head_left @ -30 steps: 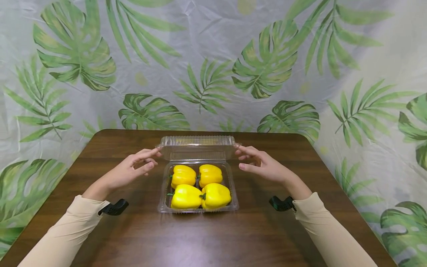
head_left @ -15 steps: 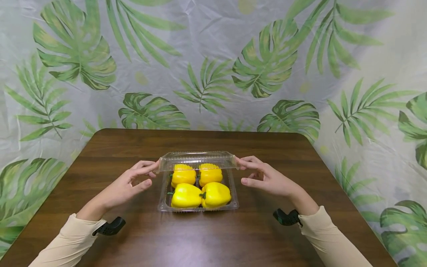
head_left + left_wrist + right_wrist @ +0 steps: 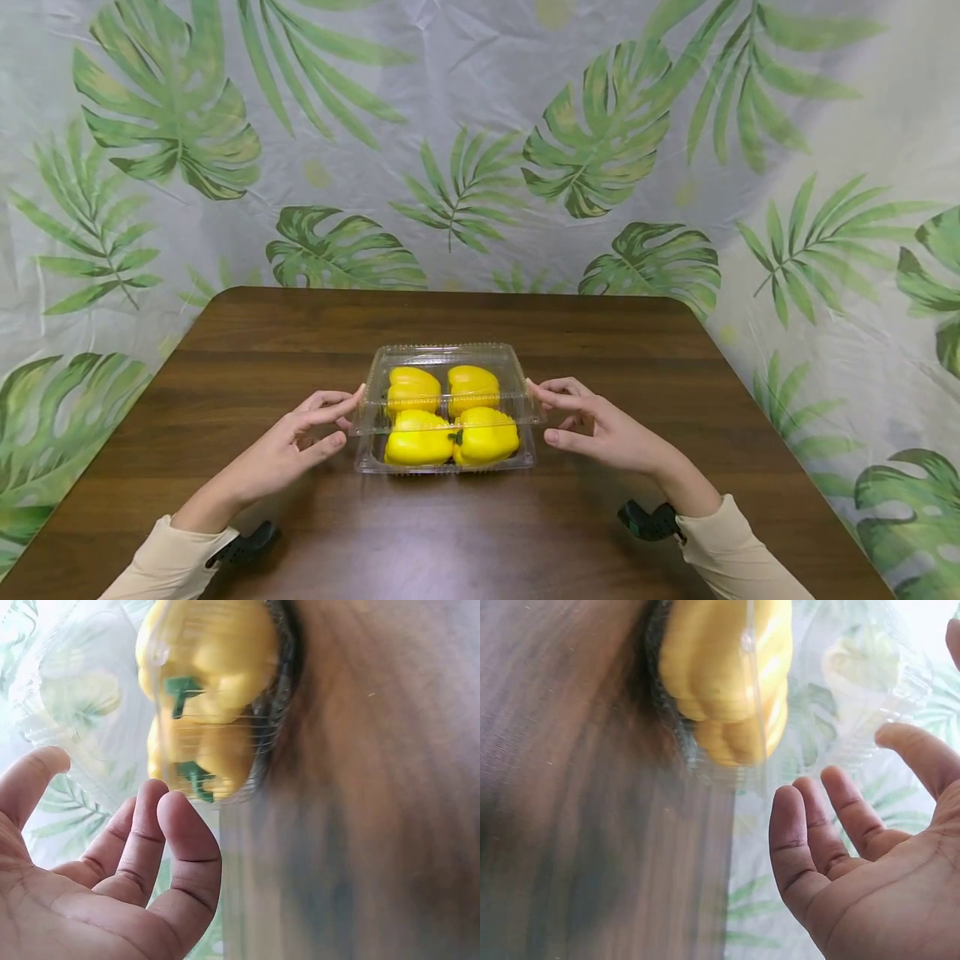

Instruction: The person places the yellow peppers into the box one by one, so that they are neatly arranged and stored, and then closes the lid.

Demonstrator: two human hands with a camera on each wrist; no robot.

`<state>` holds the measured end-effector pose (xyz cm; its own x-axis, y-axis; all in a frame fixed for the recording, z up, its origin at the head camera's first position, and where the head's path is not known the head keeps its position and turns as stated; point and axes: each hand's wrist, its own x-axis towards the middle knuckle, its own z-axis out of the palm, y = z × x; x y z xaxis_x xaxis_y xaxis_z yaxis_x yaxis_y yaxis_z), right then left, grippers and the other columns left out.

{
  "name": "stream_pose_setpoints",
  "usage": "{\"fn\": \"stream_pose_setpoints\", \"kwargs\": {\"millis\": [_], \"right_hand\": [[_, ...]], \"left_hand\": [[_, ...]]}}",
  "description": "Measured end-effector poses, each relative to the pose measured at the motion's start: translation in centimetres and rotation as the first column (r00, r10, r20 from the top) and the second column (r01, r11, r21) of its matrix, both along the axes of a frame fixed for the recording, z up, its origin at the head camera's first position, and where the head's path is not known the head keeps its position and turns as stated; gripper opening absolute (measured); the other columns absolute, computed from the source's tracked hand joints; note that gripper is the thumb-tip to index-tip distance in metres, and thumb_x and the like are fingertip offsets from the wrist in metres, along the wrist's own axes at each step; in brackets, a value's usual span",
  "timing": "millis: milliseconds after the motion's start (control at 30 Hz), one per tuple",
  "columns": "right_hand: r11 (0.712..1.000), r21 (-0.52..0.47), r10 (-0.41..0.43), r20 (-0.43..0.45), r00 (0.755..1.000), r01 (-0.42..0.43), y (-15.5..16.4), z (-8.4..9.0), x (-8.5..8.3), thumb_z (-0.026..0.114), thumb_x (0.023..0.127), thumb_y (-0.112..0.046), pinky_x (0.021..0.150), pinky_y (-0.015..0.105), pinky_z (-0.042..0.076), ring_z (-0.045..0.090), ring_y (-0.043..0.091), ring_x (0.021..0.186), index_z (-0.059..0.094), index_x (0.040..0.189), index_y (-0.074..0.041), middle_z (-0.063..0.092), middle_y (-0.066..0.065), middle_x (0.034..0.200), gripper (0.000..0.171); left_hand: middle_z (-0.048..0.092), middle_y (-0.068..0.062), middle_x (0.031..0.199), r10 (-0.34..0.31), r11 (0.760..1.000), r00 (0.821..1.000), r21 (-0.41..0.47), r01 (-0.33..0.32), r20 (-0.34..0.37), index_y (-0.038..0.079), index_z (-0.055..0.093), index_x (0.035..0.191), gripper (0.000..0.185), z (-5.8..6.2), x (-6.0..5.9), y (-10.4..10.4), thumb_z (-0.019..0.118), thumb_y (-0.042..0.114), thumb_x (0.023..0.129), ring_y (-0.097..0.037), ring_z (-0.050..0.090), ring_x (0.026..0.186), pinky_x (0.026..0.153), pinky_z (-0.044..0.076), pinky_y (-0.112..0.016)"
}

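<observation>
Between both hands, half-closed clamshell lid

Dark brown wood-grain counter, rounded far corners, leaf-print cloth behind it. One thing lies directly on it: clear plastic clamshell box, near the middle. Inside the box four yellow peppers, two by two. Box lid tilted low over them, not fully down.

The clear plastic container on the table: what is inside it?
Inside the clear plastic container lie four yellow bell peppers with green stems, two at the back and two in front. The half-lowered lid covers them but shows them through. Their undersides are hidden.
</observation>
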<state>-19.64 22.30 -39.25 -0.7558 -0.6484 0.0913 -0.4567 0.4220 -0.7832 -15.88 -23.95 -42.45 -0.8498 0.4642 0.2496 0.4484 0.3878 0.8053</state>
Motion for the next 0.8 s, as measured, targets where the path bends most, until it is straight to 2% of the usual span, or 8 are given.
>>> {"fn": "stream_pose_setpoints", "kwargs": {"millis": [200,400,533,700,800], "right_hand": [[1.000,-0.001,0.001,0.022,1.000,-0.001,0.1,-1.2,0.3,0.068,0.107,-0.023,0.099,0.029,0.053,0.049,0.024,0.138,0.046,0.164,-0.022,0.047,0.010,0.161,0.061],[1.000,0.005,-0.009,0.037,0.999,0.009,0.2,-2.1,0.4,0.067,0.108,-0.024,0.099,0.028,0.053,0.053,0.031,0.134,0.051,0.161,-0.023,0.048,0.009,0.159,0.056],[1.000,0.008,-0.009,0.045,0.999,0.009,0.2,-2.6,0.5,0.068,0.107,-0.024,0.098,0.028,0.053,0.056,0.036,0.129,0.053,0.160,-0.021,0.049,0.010,0.157,0.055],[1.000,0.006,-0.006,0.039,0.999,0.006,0.2,-3.1,0.5,0.069,0.106,-0.023,0.096,0.028,0.055,0.058,0.033,0.126,0.056,0.158,-0.019,0.055,0.009,0.151,0.054],[1.000,-0.021,0.004,0.032,0.999,-0.003,0.1,-3.4,0.3,0.069,0.106,-0.020,0.093,0.028,0.057,0.063,0.024,0.119,0.058,0.156,-0.016,0.065,0.009,0.139,0.052]], "left_hand": [[0.053,-0.012,0.149,0.004,1.000,1.000,-0.009,-0.004,0.024,0.015,0.047,0.163,0.058,-1.0,0.7,0.1,0.063,0.011,0.108,-0.003,0.060,0.115,0.089,0.055,-0.026],[0.055,-0.016,0.149,0.005,1.000,0.999,-0.013,-0.005,0.049,0.011,0.051,0.161,0.054,-1.5,1.1,0.0,0.063,0.011,0.108,-0.007,0.062,0.115,0.092,0.055,-0.025],[0.059,-0.015,0.145,0.005,1.000,0.999,-0.011,-0.005,0.032,0.010,0.054,0.158,0.052,-2.1,1.1,0.0,0.066,0.012,0.107,-0.010,0.065,0.112,0.094,0.055,-0.023],[0.067,-0.011,0.134,-0.014,1.000,1.000,0.027,0.015,-0.020,0.008,0.056,0.156,0.053,-3.0,0.9,-0.1,0.068,0.006,0.104,-0.006,0.066,0.107,0.088,0.055,-0.022],[0.071,-0.013,0.130,-0.021,0.997,1.000,0.077,0.021,-0.006,0.006,0.054,0.157,0.057,-3.1,1.0,0.0,0.070,0.004,0.103,-0.003,0.067,0.104,0.082,0.058,-0.024]]}}
